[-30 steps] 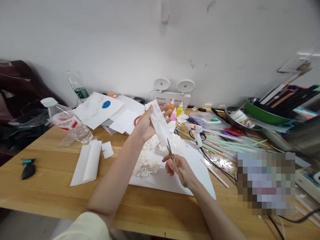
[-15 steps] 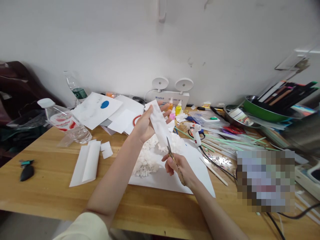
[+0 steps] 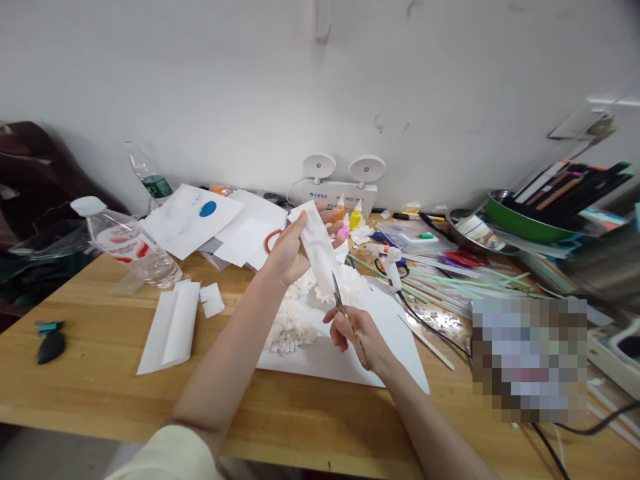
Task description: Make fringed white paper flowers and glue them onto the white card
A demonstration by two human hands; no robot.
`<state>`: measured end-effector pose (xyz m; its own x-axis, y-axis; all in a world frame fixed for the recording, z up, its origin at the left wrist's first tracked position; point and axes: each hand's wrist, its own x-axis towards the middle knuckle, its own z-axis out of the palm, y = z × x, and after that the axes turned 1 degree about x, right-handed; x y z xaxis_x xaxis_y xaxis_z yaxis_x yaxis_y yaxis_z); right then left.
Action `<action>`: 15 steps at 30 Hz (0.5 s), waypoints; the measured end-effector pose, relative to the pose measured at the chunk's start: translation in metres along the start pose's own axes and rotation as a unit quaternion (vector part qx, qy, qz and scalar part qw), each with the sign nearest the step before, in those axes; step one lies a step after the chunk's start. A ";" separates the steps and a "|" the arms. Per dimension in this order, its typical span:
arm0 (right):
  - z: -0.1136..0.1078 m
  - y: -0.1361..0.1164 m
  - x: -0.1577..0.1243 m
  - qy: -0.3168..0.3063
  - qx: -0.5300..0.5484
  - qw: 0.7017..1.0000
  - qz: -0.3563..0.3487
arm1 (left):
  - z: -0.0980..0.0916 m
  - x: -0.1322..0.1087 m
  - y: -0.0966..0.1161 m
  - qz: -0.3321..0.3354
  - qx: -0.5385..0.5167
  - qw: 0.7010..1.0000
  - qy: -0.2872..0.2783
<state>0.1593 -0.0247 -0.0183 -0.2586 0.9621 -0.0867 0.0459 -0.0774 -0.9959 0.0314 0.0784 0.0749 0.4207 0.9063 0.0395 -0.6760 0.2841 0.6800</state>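
A long strip of white folded paper (image 3: 318, 243) slants down between my hands. My left hand (image 3: 293, 250) is closed on its upper part, the thumb in front and the other fingers behind. In my right hand (image 3: 357, 328) is a pair of scissors (image 3: 361, 347) with gold-coloured handles, held by the loops. Their blades reach the lower end of the strip; whether they are cutting into it I cannot tell. Below the strip, a heap of small white paper pieces (image 3: 293, 327) lies on a large white sheet (image 3: 325, 370).
A folded white paper (image 3: 173, 327) and small paper squares (image 3: 213, 300) lie left, near a water bottle (image 3: 135, 247). A white glue gun (image 3: 390, 267) with a black cord stands right, beside scattered thin sticks (image 3: 440, 287). A green bowl (image 3: 525, 223) holds pens.
The view has shifted very slightly. My hands, the strip and the scissors keep nearly the same places.
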 end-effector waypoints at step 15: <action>0.001 0.008 0.001 0.021 0.000 0.999 0.024 | -0.007 0.005 0.000 0.006 -0.009 1.000 0.018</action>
<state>0.1581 -0.0251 -0.0264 -0.2146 0.9675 -0.1341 0.0569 -0.1246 -0.9906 0.0290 0.0857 0.0700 0.3896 0.9207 0.0209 -0.6919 0.2777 0.6664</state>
